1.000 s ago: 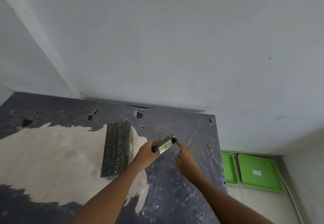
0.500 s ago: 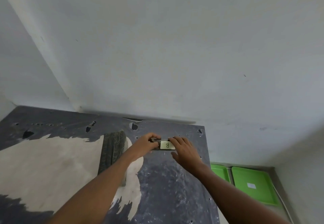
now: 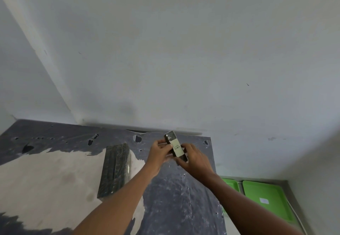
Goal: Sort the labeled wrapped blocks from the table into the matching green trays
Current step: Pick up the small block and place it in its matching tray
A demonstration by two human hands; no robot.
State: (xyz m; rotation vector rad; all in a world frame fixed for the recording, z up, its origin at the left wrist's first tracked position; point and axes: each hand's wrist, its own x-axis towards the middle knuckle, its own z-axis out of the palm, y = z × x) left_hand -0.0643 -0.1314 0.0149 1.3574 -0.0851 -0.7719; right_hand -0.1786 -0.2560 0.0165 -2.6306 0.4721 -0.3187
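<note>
A small dark wrapped block (image 3: 174,145) with a pale label is held up over the far right part of the table (image 3: 176,194). My left hand (image 3: 159,154) grips its left side and my right hand (image 3: 194,158) grips its right side and lower end. The block stands nearly on end, label facing me. A stack of dark wrapped blocks (image 3: 115,168) lies on the table to the left of my hands. Two green trays sit on the floor at the right: a near one (image 3: 230,186), mostly hidden by my right arm, and a far one (image 3: 266,199) with a white label.
The table has a worn dark top with a large pale patch (image 3: 46,179) and stands against a white wall (image 3: 165,51). Its right edge drops off to the floor where the trays lie. A grey ledge runs along the wall beside the trays.
The block has been turned from lying sideways between my hands to standing nearly upright, and raised a little. Both hands stay on it.
</note>
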